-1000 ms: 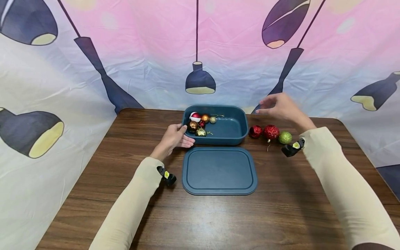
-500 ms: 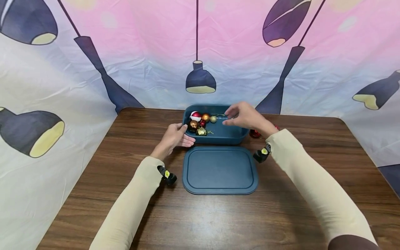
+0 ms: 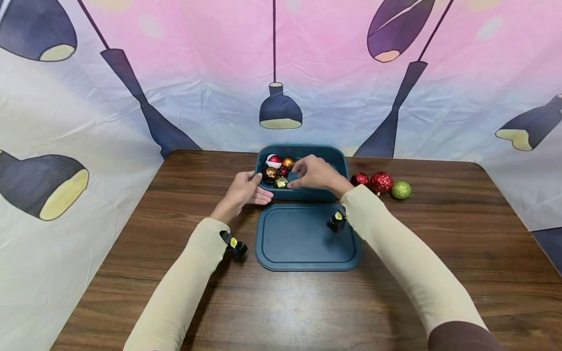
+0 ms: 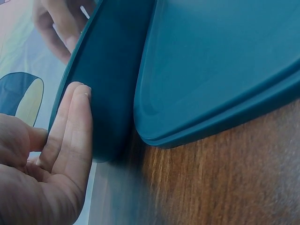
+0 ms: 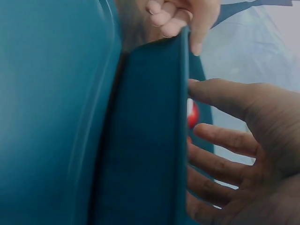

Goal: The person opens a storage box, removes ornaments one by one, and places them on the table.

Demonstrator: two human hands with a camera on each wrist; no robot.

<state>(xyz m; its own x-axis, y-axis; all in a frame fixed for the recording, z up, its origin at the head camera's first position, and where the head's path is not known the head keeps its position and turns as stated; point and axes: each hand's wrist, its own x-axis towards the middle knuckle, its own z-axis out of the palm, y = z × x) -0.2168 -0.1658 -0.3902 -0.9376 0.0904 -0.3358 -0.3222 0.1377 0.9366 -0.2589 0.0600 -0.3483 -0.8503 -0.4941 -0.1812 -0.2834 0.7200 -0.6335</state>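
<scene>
A dark teal rectangular box [image 3: 307, 196] stands near the table's back edge. My left hand [image 3: 243, 189] grips its front left corner, with straight fingers on the outer front wall and the thumb at the rim. Inside, at the left end, several Christmas baubles lie: a red-and-white one [image 3: 274, 161], an orange one [image 3: 288, 163], a copper one [image 3: 270, 174] and a shiny gold one [image 3: 281, 183]. My right hand [image 3: 317, 173] reaches over the front wall beside the gold bauble, its fingers spread. In the right wrist view nothing shows between those fingers, though the wall hides their tips.
A matching flat lid [image 3: 307, 243] lies just in front of the box. Right of the box, two red baubles [image 3: 381, 182] and a green glitter bauble [image 3: 401, 190] rest on the wooden table [image 3: 175, 234]. A printed cloth [image 3: 219, 97] hangs behind the table.
My right hand has moved left and down from above the loose baubles into the box. My left hand keeps its place at the corner. The baubles appear unmoved.
</scene>
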